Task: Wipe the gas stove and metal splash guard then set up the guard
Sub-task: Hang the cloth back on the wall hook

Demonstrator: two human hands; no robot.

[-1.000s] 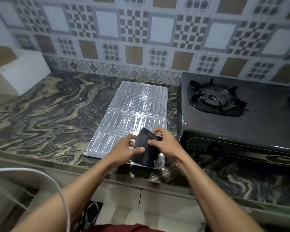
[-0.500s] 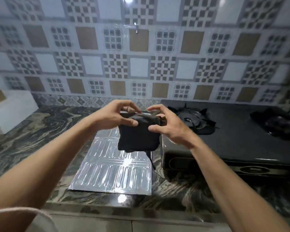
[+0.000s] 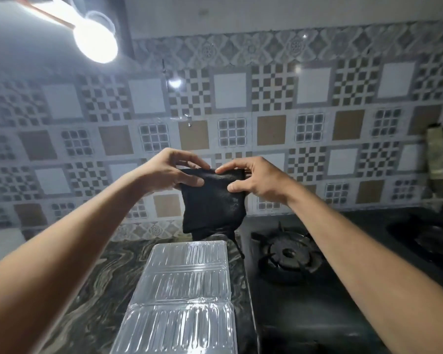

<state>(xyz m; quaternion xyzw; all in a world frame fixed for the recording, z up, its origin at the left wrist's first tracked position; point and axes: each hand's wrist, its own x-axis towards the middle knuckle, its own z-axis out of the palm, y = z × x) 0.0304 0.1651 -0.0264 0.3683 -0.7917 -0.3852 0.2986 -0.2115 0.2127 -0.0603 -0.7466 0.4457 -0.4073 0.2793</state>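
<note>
A folded black cloth [image 3: 214, 203] hangs in the air in front of the tiled wall. My left hand [image 3: 170, 172] pinches its upper left corner and my right hand [image 3: 253, 178] pinches its upper right edge. Below it the ribbed metal splash guard [image 3: 187, 284] lies flat on the marbled counter. The black gas stove [image 3: 304, 297] stands to the right of the guard, with one burner [image 3: 288, 254] near the cloth and a second burner [image 3: 435, 241] at the far right.
The dark marbled counter [image 3: 92, 284] stretches left of the guard. A patterned tile wall [image 3: 266, 108] rises behind everything. A bright lamp [image 3: 96, 40] glares at the upper left. A white block [image 3: 3, 241] sits at the far left edge.
Both hands lifted the black cloth from the near end of the guard up to the wall's height. The view has tilted upward, bringing the lamp into sight.
</note>
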